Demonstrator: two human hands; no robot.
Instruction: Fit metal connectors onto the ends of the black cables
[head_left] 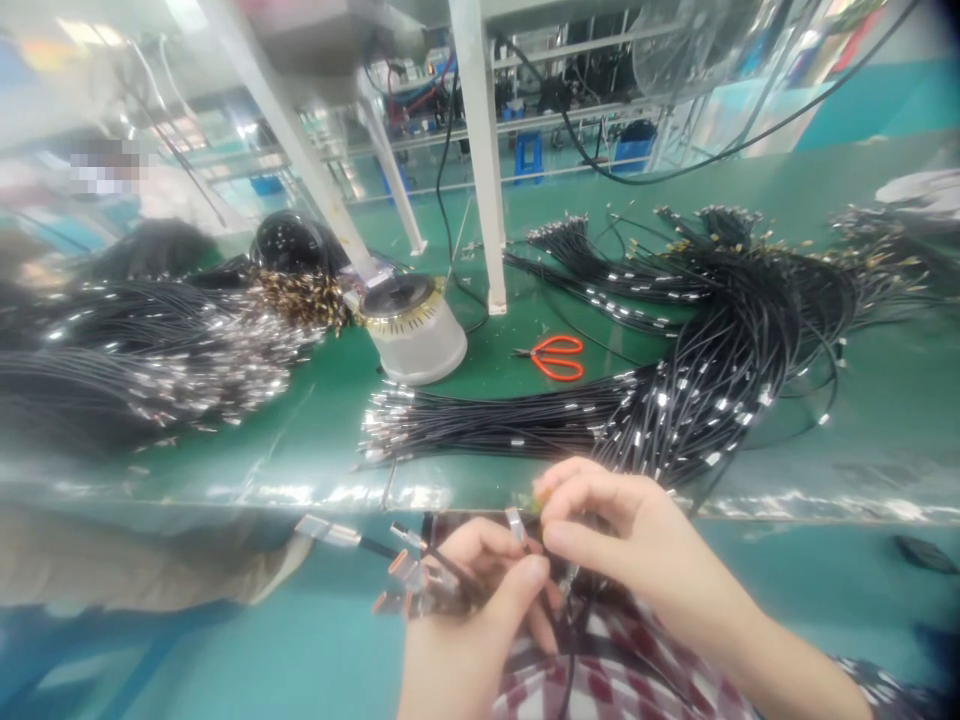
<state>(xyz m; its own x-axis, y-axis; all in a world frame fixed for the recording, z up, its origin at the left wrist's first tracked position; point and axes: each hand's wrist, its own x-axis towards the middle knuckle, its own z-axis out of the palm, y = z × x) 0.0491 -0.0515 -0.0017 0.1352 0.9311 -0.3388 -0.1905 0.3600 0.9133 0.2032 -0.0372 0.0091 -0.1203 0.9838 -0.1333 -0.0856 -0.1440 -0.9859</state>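
My left hand (480, 610) is closed around several black cables (379, 547). Their silvery ends (330, 530) stick out to the left, a few with orange-brown edges. Between its thumb and fingers a cable with a silvery tip (515, 524) points upward. Close beside it, my right hand (615, 515) has thumb and fingers pinched together. A small yellowish bit shows at those fingertips, too blurred to name. More dark cables hang below both hands, over a checked red-and-white cloth (600, 685).
A long bundle of black cables (510, 420) lies on the green table (315, 455). Orange-handled scissors (556, 357) and a white round tub (420, 345) are behind it. Blurred cable heaps (150, 350) lie left. White posts (484, 150) rise from the table. Another person's sleeve (150, 560) is at left.
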